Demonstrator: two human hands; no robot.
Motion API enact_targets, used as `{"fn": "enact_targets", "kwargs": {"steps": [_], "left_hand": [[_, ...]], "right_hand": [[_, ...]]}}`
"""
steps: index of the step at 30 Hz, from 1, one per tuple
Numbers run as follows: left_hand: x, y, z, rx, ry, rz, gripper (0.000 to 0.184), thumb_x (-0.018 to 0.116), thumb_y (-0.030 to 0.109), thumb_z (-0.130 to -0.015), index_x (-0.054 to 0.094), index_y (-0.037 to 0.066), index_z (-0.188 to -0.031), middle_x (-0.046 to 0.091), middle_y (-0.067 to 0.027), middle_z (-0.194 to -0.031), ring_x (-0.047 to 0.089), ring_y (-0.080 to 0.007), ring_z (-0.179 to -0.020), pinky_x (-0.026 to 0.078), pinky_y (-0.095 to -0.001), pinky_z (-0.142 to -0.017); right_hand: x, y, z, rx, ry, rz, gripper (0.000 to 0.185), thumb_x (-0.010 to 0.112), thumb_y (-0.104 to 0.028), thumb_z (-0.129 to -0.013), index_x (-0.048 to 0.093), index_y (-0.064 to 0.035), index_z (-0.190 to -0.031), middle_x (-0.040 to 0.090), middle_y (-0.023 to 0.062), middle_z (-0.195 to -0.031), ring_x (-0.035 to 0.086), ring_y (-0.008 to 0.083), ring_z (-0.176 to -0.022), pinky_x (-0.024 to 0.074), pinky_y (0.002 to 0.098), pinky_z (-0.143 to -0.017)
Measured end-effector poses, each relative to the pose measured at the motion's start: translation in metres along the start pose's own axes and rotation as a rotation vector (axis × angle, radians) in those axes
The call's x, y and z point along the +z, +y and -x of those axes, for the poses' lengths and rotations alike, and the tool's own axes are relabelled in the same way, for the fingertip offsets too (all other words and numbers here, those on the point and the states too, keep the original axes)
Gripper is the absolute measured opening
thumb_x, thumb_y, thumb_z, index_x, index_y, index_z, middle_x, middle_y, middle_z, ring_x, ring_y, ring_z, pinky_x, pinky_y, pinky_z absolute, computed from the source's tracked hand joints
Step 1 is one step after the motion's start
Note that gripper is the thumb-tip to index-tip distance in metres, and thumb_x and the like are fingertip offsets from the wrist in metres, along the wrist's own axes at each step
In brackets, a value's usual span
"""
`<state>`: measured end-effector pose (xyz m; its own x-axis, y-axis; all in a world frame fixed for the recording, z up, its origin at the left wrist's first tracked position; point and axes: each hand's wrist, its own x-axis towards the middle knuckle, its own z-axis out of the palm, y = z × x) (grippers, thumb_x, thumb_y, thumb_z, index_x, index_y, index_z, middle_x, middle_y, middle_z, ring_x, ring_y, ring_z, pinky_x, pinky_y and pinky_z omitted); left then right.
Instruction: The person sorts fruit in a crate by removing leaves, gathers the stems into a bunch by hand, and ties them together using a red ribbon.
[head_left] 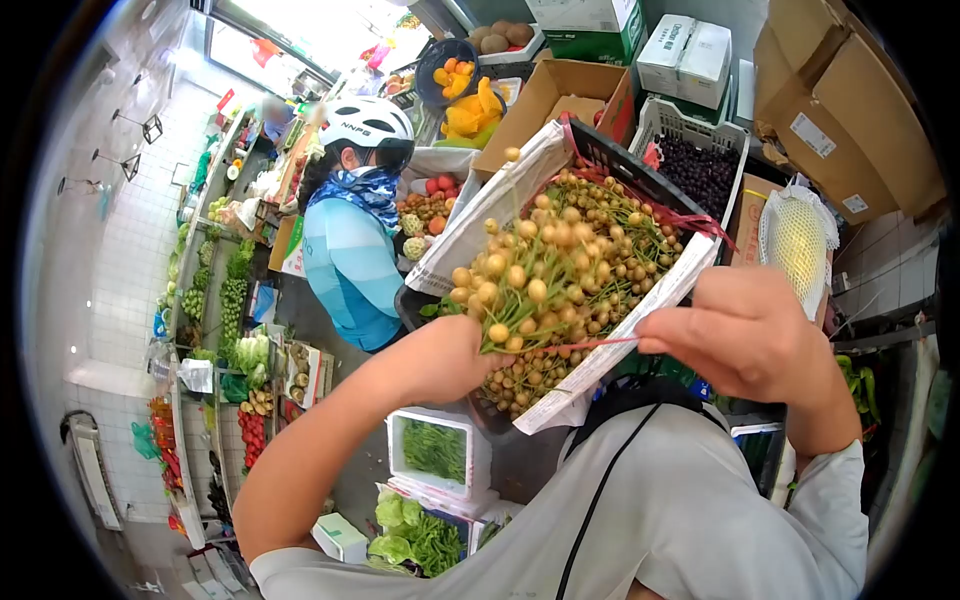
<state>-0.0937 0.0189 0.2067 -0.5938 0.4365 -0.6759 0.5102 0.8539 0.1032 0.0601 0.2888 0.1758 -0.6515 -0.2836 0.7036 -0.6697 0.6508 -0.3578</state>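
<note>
My left hand [447, 352] is closed around the green stems of a bunch of wampees [545, 262], small yellow-brown round fruits. It holds them over a crate [668, 305] lined with newspaper. More loose wampees [640, 235] on stems fill this crate. From the bunch's stems a thin red string [590, 345] runs taut to the right. My right hand [745, 330] pinches its other end between thumb and fingers. The stem ends inside my left fist are hidden.
A person in a white helmet [368, 122] and blue top stands left of the crate. Dark grapes [697, 172] fill a white crate behind. Cardboard boxes [850, 110] stand at the right. Below are a foam box [478, 455] of greens and lettuce [400, 525].
</note>
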Motion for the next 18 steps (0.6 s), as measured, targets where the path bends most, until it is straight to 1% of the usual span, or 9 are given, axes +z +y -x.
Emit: {"fn": "enact_targets", "kwargs": {"steps": [1, 4, 9, 11, 12, 14, 15, 17, 18], "left_hand": [[0.005, -0.002, 0.0, 0.001, 0.0, -0.008, 0.056, 0.075, 0.042, -0.091, 0.063, -0.009, -0.074, 0.063, -0.025, -0.069, 0.068, -0.0381, -0.067, 0.054, -0.0453, -0.065], [0.019, -0.007, 0.005, 0.104, 0.096, -0.175, 0.025, 0.066, 0.014, -0.087, 0.062, -0.009, -0.079, 0.067, -0.0302, -0.078, 0.069, -0.0451, -0.079, 0.055, -0.0524, -0.072], [0.029, 0.004, 0.028, 0.088, 0.19, -0.307, 0.02, 0.063, 0.009, -0.086, 0.053, -0.006, -0.093, 0.067, -0.0283, -0.075, 0.069, -0.0461, -0.074, 0.057, -0.0524, -0.067], [0.031, 0.011, 0.035, 0.032, 0.27, -0.358, 0.013, 0.062, 0.004, -0.085, 0.056, -0.004, -0.093, 0.071, -0.0251, -0.08, 0.073, -0.0401, -0.075, 0.06, -0.0455, -0.065], [0.033, 0.012, 0.037, 0.023, 0.27, -0.355, 0.013, 0.062, 0.004, -0.085, 0.056, -0.004, -0.093, 0.071, -0.0251, -0.08, 0.073, -0.0401, -0.075, 0.06, -0.0455, -0.065], [0.036, 0.011, 0.042, 0.012, 0.387, -0.52, 0.009, 0.061, 0.004, -0.087, 0.054, 0.0, -0.092, 0.07, -0.0181, -0.079, 0.074, -0.0329, -0.072, 0.06, -0.0396, -0.06], [0.038, 0.008, 0.043, 0.0, 0.389, -0.516, 0.009, 0.061, 0.004, -0.087, 0.054, 0.0, -0.092, 0.07, -0.0181, -0.079, 0.074, -0.0329, -0.072, 0.06, -0.0396, -0.06], [0.039, 0.0, 0.047, 0.004, 0.58, -0.709, 0.008, 0.06, 0.007, -0.088, 0.053, 0.005, -0.089, 0.066, -0.0108, -0.077, 0.072, -0.0254, -0.069, 0.059, -0.0338, -0.056], [0.038, 0.001, 0.049, -0.076, 0.574, -0.695, 0.007, 0.056, 0.008, -0.091, 0.05, 0.006, -0.093, 0.062, -0.0105, -0.078, 0.068, -0.0279, -0.074, 0.056, -0.0391, -0.062]], "right_hand": [[0.001, -0.001, -0.004, 0.003, 0.007, 0.003, 0.017, 0.078, -0.009, -0.083, 0.072, -0.0037, -0.097, 0.043, 0.0032, -0.067, 0.052, 0.0204, -0.056, 0.0386, 0.0366, -0.048], [0.003, -0.002, -0.016, -0.129, 0.003, -0.024, 0.022, 0.071, -0.011, -0.082, 0.07, -0.0022, -0.102, 0.045, 0.0037, -0.074, 0.054, 0.0196, -0.06, 0.0413, 0.0349, -0.048], [0.012, 0.01, -0.039, -0.285, 0.038, -0.018, 0.031, 0.064, -0.015, -0.082, 0.065, 0.0011, -0.108, 0.047, 0.0077, -0.08, 0.057, 0.0245, -0.067, 0.0452, 0.0368, -0.052], [0.018, 0.016, -0.046, -0.291, 0.042, -0.025, 0.027, 0.064, -0.015, -0.083, 0.065, -0.0004, -0.105, 0.048, 0.0076, -0.081, 0.058, 0.025, -0.073, 0.0477, 0.0373, -0.057], [0.02, 0.02, -0.049, -0.292, 0.044, -0.033, 0.025, 0.064, -0.014, -0.083, 0.065, -0.0013, -0.104, 0.048, 0.0076, -0.082, 0.059, 0.0251, -0.075, 0.0487, 0.0374, -0.06], [0.023, 0.024, -0.054, -0.304, 0.064, -0.031, 0.022, 0.065, -0.014, -0.083, 0.065, -0.0028, -0.102, 0.049, 0.0073, -0.083, 0.059, 0.0251, -0.078, 0.0503, 0.0375, -0.064], [0.024, 0.025, -0.056, -0.313, 0.079, -0.022, 0.022, 0.066, -0.014, -0.083, 0.066, -0.0035, -0.102, 0.05, 0.0071, -0.084, 0.059, 0.0251, -0.078, 0.0508, 0.0373, -0.065], [0.029, 0.028, -0.062, -0.336, 0.106, -0.026, 0.02, 0.068, -0.013, -0.082, 0.067, -0.003, -0.099, 0.052, 0.0066, -0.083, 0.059, 0.0253, -0.078, 0.0515, 0.0377, -0.066], [0.033, 0.03, -0.064, -0.351, 0.158, -0.048, 0.019, 0.076, -0.01, -0.081, 0.069, -0.0024, -0.098, 0.05, 0.0063, -0.079, 0.055, 0.025, -0.072, 0.0473, 0.0377, -0.061]]}}
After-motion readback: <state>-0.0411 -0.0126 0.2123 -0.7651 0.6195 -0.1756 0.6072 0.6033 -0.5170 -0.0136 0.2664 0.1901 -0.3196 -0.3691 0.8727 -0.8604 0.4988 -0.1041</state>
